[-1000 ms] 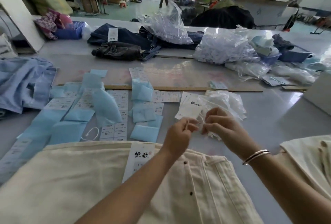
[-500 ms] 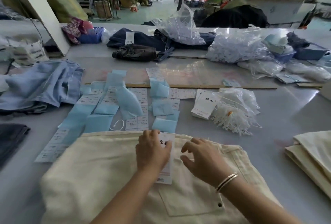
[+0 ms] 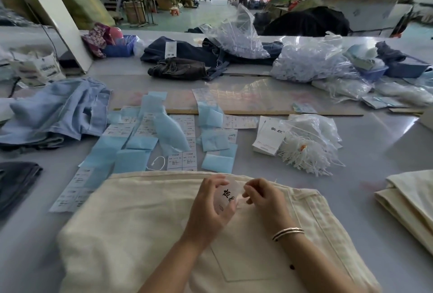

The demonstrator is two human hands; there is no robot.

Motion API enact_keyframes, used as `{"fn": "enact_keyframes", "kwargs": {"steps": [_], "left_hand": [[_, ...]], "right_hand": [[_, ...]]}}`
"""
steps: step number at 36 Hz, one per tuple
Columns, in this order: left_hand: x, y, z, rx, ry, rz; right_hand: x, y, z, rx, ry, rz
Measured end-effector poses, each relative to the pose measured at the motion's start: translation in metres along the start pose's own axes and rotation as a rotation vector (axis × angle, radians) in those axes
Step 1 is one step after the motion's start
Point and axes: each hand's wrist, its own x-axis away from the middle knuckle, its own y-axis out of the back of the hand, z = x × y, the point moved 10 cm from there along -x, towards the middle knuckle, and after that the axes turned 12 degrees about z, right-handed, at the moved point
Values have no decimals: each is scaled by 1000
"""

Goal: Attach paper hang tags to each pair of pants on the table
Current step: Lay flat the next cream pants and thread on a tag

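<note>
Currently held: white paper hang tag (image 3: 227, 197), black characters printed on it, over the waistband of the cream pants (image 3: 131, 227) at the near table edge.
Left hand (image 3: 209, 208): fingers curled round the tag's left side.
Right hand (image 3: 263, 199): fingertips pinching at the tag's right edge, close against the left hand; silver bracelet (image 3: 287, 233) on the wrist.
Beyond the pants: blue and white label sheets (image 3: 143, 142), a loose white loop (image 3: 156, 163), a stack of hang tags (image 3: 269, 136), a bag of white tag strings (image 3: 309, 142) just right of the stack.
Left: light-blue garment (image 3: 56, 110).
Right: folded cream pants (image 3: 410, 201).
Open room: bare grey table (image 3: 365, 152) between the string bag and the folded pants.
</note>
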Motion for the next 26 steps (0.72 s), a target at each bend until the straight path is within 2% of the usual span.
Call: {"fn": "enact_keyframes", "kwargs": {"steps": [8, 19, 26], "left_hand": [[4, -5, -11, 51, -73, 50], [5, -14, -10, 23, -59, 144], [5, -7, -12, -189, -74, 26]], "right_hand": [[5, -4, -1, 5, 38, 39], [10, -3, 6, -44, 125, 6], [10, -7, 4, 41, 162, 10]]}}
